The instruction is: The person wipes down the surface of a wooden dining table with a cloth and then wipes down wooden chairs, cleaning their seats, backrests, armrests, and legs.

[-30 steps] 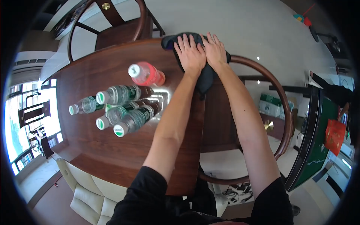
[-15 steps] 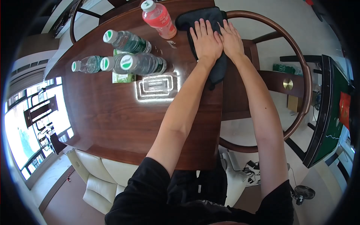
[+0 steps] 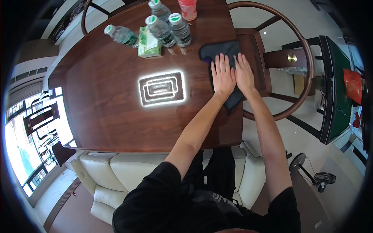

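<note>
Both hands press flat on a dark cloth (image 3: 220,48) near the right edge of the brown wooden table (image 3: 105,93). My left hand (image 3: 223,75) lies with its fingers stretched out and somewhat apart. Beside it, nearly touching, my right hand (image 3: 244,73) also lies flat, fingers extended. The cloth shows above the fingertips and below the palms, with a small purple patch at its left side. Neither hand is wrapped round anything.
Clear bottles with green-and-white caps (image 3: 122,35) stand around a green tissue box (image 3: 149,46), a pink bottle (image 3: 188,9) nearby. A wooden chair (image 3: 311,62) adjoins the table's right edge; a cream sofa (image 3: 136,167) is along the near side.
The camera view has shifted. Both hands and the cloth have moved along the table's right edge toward the body, away from the pink bottle. The hands remain flat.
</note>
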